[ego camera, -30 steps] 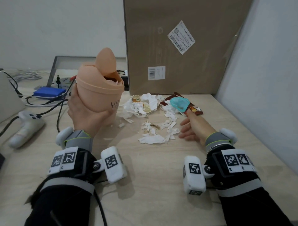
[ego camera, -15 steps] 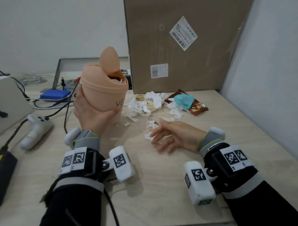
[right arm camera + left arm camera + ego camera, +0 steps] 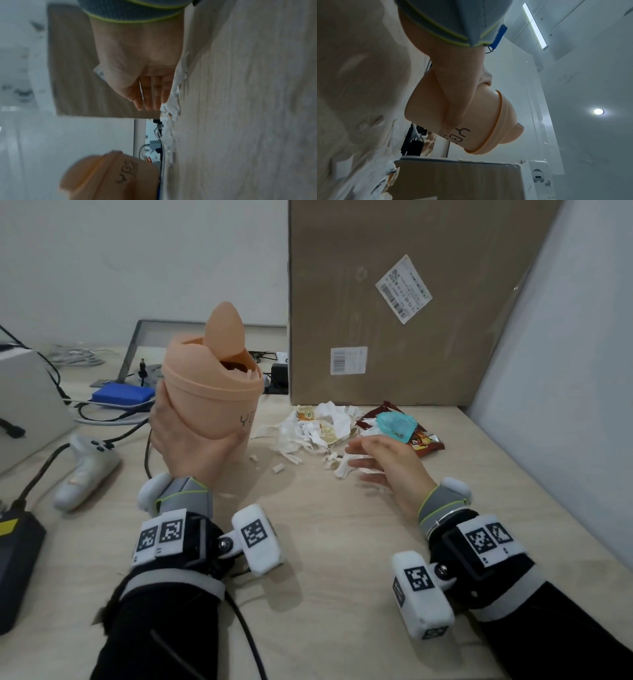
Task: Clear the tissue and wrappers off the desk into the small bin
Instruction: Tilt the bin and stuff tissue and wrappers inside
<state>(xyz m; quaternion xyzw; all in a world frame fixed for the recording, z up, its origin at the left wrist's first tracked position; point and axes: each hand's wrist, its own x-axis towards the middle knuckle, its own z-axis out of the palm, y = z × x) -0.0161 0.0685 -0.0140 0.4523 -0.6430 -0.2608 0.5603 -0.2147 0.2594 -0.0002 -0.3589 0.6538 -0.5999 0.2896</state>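
Tissue (image 3: 317,430) lies in torn scraps with the wrappers (image 3: 407,433) near the desk's (image 3: 329,542) far edge, in front of a box (image 3: 394,302). The left hand (image 3: 186,445) wraps the bin (image 3: 214,392) and holds it off the desk toward the left edge, flap tipped up. The right hand (image 3: 387,462), fingers (image 3: 149,94) straight and together, stands on edge against the scraps and holds nothing. To do this step well, I would keep that edge flat on the wood so thin bits cannot slip under, sweep everything into one heap, and lower the bin's mouth close before lifting any. Loose shreds look likely to scatter if hurried.
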